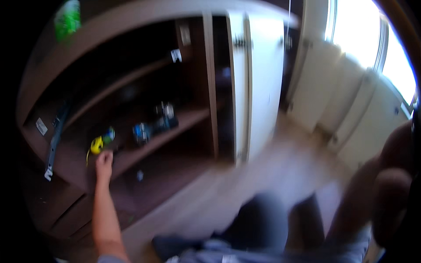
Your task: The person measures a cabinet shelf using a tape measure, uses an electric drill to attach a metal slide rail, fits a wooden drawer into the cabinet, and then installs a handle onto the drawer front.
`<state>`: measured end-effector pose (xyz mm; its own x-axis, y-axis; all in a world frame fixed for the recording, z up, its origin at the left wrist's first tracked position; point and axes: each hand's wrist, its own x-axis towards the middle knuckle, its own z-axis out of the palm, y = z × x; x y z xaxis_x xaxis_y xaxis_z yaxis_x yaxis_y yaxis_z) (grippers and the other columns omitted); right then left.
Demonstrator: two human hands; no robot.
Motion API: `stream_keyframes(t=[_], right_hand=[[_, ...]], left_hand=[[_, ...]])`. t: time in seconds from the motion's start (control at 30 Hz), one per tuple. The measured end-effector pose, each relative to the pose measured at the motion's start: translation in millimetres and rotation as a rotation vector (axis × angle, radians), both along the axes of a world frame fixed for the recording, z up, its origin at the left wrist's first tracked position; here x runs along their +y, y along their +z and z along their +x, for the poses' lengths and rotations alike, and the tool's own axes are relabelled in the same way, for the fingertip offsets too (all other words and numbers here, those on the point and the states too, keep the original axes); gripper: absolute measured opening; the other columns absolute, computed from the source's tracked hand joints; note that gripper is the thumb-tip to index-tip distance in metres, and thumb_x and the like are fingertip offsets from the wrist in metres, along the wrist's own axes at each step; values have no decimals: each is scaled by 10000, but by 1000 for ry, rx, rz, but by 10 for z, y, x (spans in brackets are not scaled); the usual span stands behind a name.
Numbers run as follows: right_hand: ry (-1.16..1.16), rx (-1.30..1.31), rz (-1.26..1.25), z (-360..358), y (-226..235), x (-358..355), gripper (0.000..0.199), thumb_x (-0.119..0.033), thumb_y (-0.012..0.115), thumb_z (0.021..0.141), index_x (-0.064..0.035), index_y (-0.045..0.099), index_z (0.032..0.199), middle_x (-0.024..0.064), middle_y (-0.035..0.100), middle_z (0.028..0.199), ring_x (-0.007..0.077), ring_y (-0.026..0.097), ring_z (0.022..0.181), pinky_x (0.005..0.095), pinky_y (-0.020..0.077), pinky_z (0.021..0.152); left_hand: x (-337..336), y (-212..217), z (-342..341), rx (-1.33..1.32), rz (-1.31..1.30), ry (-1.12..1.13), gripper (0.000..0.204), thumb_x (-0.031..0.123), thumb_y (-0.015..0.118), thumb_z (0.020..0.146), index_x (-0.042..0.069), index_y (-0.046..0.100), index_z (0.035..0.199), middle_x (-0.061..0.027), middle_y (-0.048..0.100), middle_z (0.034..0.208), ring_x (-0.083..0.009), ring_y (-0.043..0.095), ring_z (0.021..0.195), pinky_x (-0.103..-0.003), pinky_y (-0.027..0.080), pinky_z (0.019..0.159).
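Closest to the camera, between 3 and 4 o'clock from the middle of the view, the right hand (391, 204) looms raised, dark and blurred; how far open its grip is, and whether it has hold of anything, I cannot tell. The person's bent leg (263, 221) is at 5 o'clock, over the floor (180, 221).

Toward 8 o'clock, the left hand (104, 162) reaches into a brown cabinet (211, 83), at the shelf (190, 119). Its fingers look drawn in, but blur hides how open the grip is and whether anything is in it. Yellow tape (97, 145) lies on the shelf at 11 o'clock from this hand, just beside the fingertips; whether they touch it, I cannot tell. Its yellow end hangs on its 7 o'clock side.

At 2 o'clock from the left hand lies a blue-and-black tool (141, 132); at 10 o'clock, a dark rail (55, 142) stands tilted. White panels (265, 87) stand at 1 to 2 o'clock from the middle, and a bright window (357, 33) at 2.
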<state>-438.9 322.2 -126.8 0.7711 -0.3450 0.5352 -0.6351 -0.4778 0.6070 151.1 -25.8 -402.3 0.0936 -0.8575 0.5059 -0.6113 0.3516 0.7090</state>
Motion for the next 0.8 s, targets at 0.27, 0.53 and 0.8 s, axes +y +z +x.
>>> stream_keyframes(t=[0.27,0.53,0.8], right_hand=[[-611,-604,-153,-1333,-849,1244,500,-122,685,995,9,543,1456,172,606,1446,296,548,1376,394,400,1163],[-2023,-1354,419,-2702,-3609,3997,777,-537,648,964,76,536,1428,317,546,1447,421,492,1399,477,384,1178],[-2334,-1397,610,-2230,-3927,3760,746,-689,415,992,-74,646,1348,208,644,1377,385,591,1304,497,469,1077]], left_hand=[[243,-68,935,-66,155,-9,321,261,645,1041,5,702,1226,-54,705,1128,-155,637,1031,-308,503,946],[-363,-146,1318,-82,216,-148,392,329,601,1066,16,676,1289,-37,666,1211,-162,582,1097,-298,438,1006],[-497,-108,1328,-86,233,-135,403,332,597,1069,17,657,1312,-46,652,1259,-171,567,1165,-304,412,1058]])
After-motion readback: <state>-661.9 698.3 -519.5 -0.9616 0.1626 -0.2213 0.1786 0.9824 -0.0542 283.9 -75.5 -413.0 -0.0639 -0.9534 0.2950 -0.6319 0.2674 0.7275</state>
